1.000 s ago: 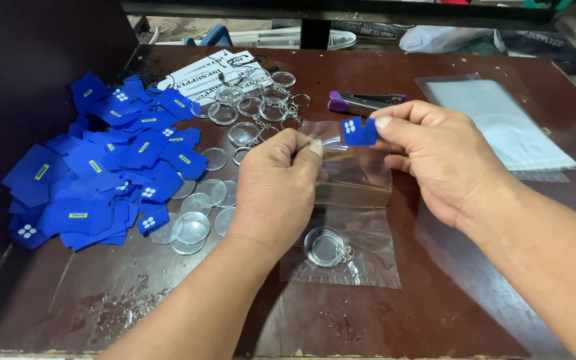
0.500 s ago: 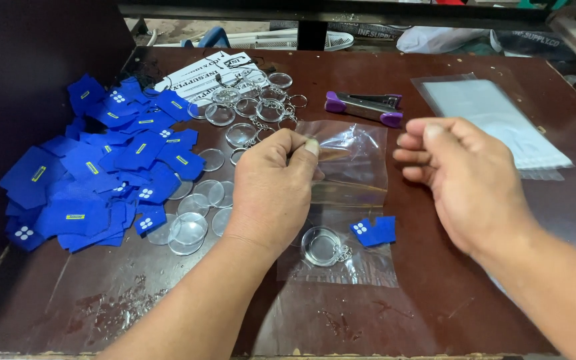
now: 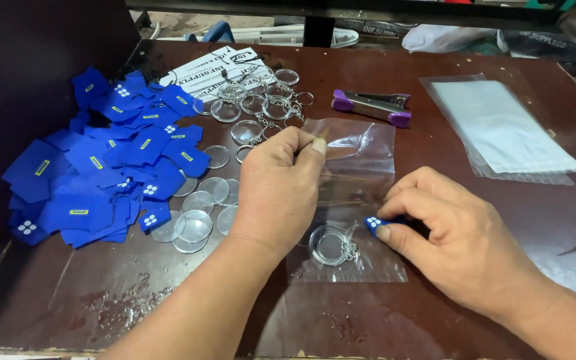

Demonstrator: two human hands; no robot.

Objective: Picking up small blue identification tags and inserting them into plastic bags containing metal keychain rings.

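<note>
My left hand (image 3: 279,190) pinches the upper edge of a small clear plastic bag (image 3: 361,157) lying on the brown table (image 3: 188,307). Inside the bag's lower part sits a round clear keychain case (image 3: 330,245) with a short chain. My right hand (image 3: 458,237) rests on the bag's right side, its fingertips pinching a small blue paper cutout (image 3: 374,223) with white marks, close to the keychain case.
A heap of blue cutouts (image 3: 111,170) lies at the left, with several clear round cases (image 3: 198,213) beside it and more with rings (image 3: 261,103) farther back. A purple stapler (image 3: 371,107) and a stack of clear bags (image 3: 501,127) lie beyond.
My right hand held the blue cutout up at the bag's mouth, then let it drop onto the bag. Now it has come down and pinched the cutout again.
</note>
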